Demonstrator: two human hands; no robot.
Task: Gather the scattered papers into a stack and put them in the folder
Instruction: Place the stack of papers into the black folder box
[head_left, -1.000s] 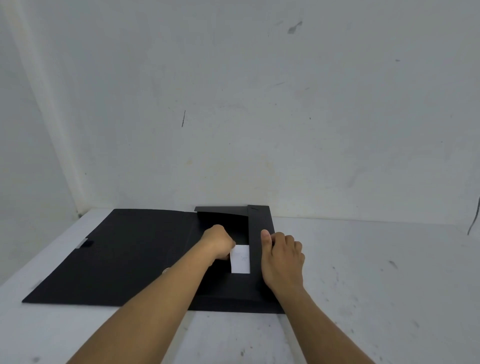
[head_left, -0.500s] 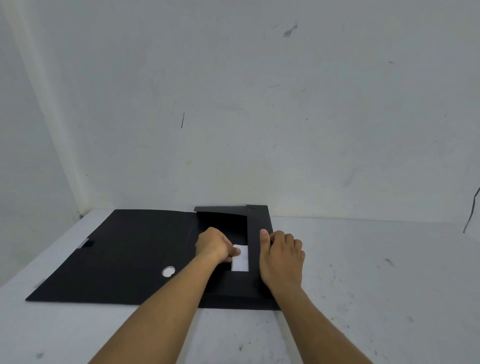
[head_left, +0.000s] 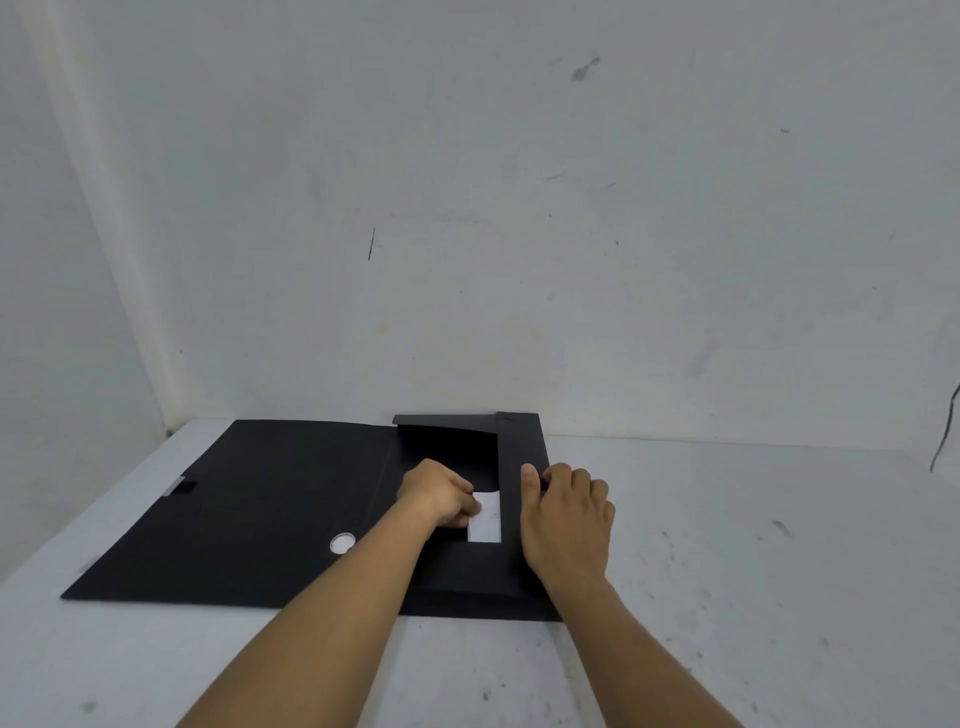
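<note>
Black folder (head_left: 270, 509) lying open on the white table (head_left: 753, 571), far edge close to the wall (head_left: 519, 208), bare tabletop to the right and front. White papers (head_left: 485, 519) inside the folder between its flaps, touching left hand (head_left: 436, 493) fingertips, curled and pinching the sheet edge. Right hand (head_left: 566, 514) curled over the right flap (head_left: 514, 467), thumb flat on top.
</note>
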